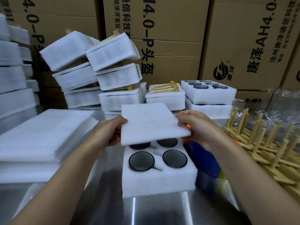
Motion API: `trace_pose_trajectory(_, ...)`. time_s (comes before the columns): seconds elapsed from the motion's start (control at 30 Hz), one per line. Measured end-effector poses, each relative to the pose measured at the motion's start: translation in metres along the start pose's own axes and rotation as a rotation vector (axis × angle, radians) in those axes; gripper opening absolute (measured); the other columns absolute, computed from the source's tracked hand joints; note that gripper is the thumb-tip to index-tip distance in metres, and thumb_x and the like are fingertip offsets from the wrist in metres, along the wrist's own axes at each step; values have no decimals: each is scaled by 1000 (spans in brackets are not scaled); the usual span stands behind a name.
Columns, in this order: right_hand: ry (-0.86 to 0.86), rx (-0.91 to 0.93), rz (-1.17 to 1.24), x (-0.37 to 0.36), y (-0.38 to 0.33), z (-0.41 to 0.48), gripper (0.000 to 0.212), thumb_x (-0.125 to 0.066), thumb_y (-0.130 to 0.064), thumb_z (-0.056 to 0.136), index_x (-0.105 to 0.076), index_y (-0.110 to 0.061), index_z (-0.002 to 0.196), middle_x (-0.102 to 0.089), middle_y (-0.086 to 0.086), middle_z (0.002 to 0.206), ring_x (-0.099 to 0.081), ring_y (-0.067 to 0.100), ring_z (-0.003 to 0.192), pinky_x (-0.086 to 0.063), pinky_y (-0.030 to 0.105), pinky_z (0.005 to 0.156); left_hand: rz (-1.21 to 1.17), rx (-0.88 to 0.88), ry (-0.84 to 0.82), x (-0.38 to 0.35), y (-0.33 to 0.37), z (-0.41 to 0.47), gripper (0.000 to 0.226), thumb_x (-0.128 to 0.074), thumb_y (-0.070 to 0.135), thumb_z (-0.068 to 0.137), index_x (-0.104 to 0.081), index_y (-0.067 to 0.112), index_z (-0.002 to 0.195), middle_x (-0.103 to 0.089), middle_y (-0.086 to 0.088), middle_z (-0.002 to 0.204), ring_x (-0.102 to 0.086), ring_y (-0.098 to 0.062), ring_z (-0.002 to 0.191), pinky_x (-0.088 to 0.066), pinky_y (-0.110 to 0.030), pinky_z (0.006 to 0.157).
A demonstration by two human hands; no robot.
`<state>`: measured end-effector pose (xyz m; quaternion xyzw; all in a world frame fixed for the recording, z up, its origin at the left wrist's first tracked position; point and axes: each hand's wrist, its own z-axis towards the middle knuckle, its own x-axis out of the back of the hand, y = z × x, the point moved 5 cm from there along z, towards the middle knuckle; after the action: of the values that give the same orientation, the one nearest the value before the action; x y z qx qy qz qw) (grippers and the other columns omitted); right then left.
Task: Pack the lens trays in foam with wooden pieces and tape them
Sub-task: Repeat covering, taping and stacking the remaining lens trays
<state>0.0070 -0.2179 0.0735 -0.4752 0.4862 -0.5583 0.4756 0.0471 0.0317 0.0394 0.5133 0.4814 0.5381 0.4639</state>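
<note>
A white foam lens tray (pixel 158 181) stands on the steel table in front of me, with dark round lenses (pixel 141 161) seated in its holes. Above its far half hovers a flat white foam sheet (pixel 151 122), tilted slightly. My left hand (pixel 112 133) pinches the sheet's left edge and my right hand (pixel 197 125) pinches its right edge. The sheet hides the tray's far lenses in part.
A stack of foam sheets (pixel 42 140) lies at left. Wooden peg racks (pixel 266 143) pile up at right. Wrapped foam packs (pixel 112 54) and an uncovered lens tray (pixel 208 93) stand behind, before cardboard boxes (pixel 170 38). A blue object (pixel 204 156) sits right of the tray.
</note>
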Motion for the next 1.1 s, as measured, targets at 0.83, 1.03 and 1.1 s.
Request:
trace_pose_trajectory(0.83, -293, -51, -684, 4, 13, -7, 79, -81, -49, 53, -51, -37, 125, -49, -14, 99, -59, 9, 85, -46, 25, 72, 525, 116, -371, -3, -7, -17, 43, -63, 36, 79, -57, 15, 42, -47, -3, 44, -41, -13, 38, -34, -18, 42)
trace_pose_trajectory(1.03, -312, -20, -699, 5, 15, -4, 70, -81, -47, 57, -55, -39, 121, -51, -13, 100, -58, 11, 90, -47, 26, 77, 520, 98, -397, -2, -6, -17, 43, -63, 34, 78, -57, 14, 40, -47, -5, 42, -41, -14, 38, -34, -18, 41)
trace_pose_trajectory(1.1, -306, -13, -724, 5, 14, -4, 70, -79, -51, 54, -55, -41, 118, -51, -15, 99, -57, 9, 90, -46, 26, 78, 528, 100, -407, -2, -6, -17, 43, -63, 34, 79, -58, 14, 41, -48, -5, 42, -41, -14, 37, -33, -17, 40)
